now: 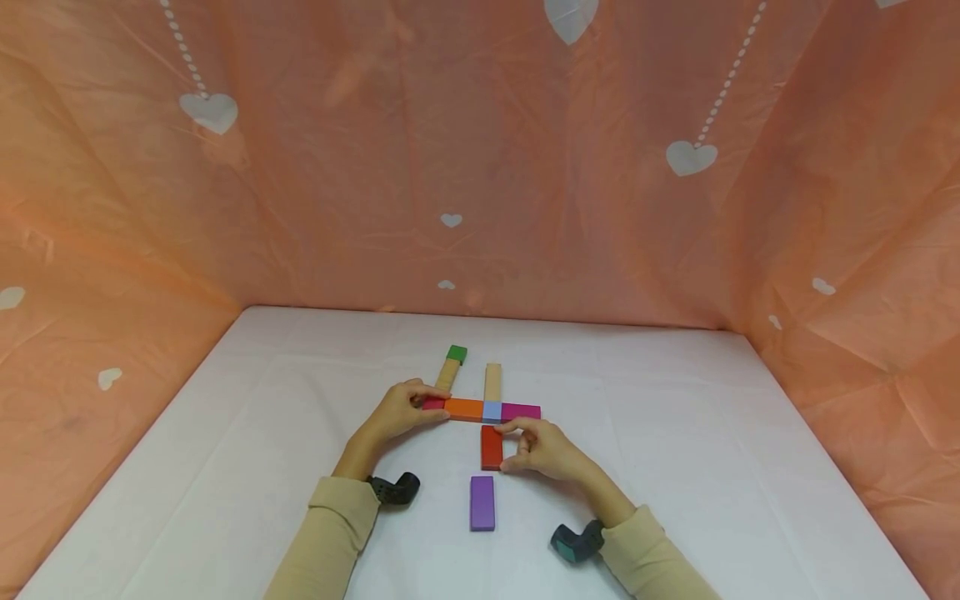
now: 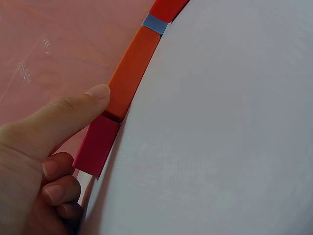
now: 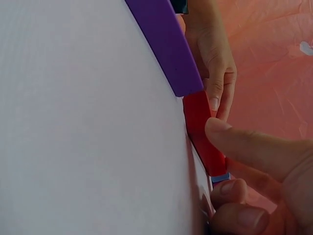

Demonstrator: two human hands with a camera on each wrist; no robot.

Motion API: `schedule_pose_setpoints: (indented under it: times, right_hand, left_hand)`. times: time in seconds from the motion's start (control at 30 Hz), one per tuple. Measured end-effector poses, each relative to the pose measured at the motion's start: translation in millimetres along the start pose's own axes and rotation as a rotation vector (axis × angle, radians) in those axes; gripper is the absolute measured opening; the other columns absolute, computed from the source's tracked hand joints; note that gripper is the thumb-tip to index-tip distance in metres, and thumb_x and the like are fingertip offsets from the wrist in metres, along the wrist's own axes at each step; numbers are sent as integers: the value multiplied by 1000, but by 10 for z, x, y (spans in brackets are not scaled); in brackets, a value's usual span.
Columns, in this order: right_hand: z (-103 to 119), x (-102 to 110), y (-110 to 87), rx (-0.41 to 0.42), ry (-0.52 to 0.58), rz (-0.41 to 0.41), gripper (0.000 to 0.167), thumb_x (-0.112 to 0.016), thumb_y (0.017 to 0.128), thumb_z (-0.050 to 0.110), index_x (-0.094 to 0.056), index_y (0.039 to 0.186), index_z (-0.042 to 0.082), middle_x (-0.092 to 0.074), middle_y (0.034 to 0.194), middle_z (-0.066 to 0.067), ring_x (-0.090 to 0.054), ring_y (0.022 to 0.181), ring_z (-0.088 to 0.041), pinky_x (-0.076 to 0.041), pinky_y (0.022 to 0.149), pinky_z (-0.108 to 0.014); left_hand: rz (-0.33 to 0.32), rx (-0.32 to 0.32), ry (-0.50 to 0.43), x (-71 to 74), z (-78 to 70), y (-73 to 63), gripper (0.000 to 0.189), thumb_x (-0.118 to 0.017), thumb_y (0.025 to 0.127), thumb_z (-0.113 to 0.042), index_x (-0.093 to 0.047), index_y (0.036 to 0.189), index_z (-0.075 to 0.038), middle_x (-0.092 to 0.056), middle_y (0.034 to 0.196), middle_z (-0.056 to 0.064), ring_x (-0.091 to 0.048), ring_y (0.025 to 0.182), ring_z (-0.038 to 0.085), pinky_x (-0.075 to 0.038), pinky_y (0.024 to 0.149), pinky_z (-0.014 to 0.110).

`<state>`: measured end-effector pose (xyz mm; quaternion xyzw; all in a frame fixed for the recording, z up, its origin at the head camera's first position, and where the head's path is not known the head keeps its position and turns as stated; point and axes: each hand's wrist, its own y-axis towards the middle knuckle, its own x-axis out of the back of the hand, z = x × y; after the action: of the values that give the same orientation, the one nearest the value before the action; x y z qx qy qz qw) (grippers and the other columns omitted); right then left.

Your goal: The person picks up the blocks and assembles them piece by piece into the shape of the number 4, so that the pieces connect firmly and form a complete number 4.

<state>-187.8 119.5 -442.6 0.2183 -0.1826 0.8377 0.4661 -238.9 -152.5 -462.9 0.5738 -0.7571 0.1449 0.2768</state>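
In the head view my left hand (image 1: pixel 401 410) reaches over a crimson block (image 1: pixel 434 404) and pinches the left end of an orange block (image 1: pixel 465 409) between thumb and forefinger. A small light-blue block (image 1: pixel 491 411) and a magenta block (image 1: pixel 522 411) continue that row to the right. My right hand (image 1: pixel 547 452) holds a red block (image 1: pixel 491 448) at its right side, just below the light-blue block. In the right wrist view, the thumb of that hand (image 3: pixel 264 152) lies against the red block (image 3: pixel 198 127). A purple block (image 1: pixel 482 503) lies apart, nearer the body.
Behind the row stand out two plain wooden blocks, one on the left (image 1: pixel 447 375) and one on the right (image 1: pixel 492 382). A green block (image 1: pixel 457 355) sits at the far end of the left one. Orange sheeting (image 1: pixel 480 167) surrounds the white table (image 1: pixel 675 400).
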Motion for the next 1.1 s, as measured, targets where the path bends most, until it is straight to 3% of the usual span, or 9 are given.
schedule_pose_setpoints:
  times: [1.1]
  right_hand:
    - [13,-23,17,-24,-3,-30,50,-78,79,13,-62,125,5,-46,61,0,-41,56,-9,-34,57,-19]
  left_hand:
    - [-4,-23,-3,-1,-18,4,30,-79,79,-16,-74,105,-4,-45,75,3,-38,75,13,-29,65,21]
